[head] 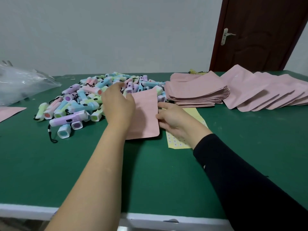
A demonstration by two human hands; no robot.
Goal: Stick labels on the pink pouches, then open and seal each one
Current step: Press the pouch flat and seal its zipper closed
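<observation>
I'm seeing the pink pouch (145, 114) sitting mid-table (150, 172); the left hand (119, 105) is gripping its upper left side, the right hand (173, 120) is pinching its right edge above the label sheet (176, 144).

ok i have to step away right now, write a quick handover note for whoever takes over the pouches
Hands: left hand holds the pink pouch by its left edge; right hand pinches its right edge, over the yellow label sheet.
Things: pouch stack and fanned row of pouches lie right of it on the green table.
Done: cannot tell; no label shows on the held pouch.
Left: label, open, seal it, then the rest.
</observation>
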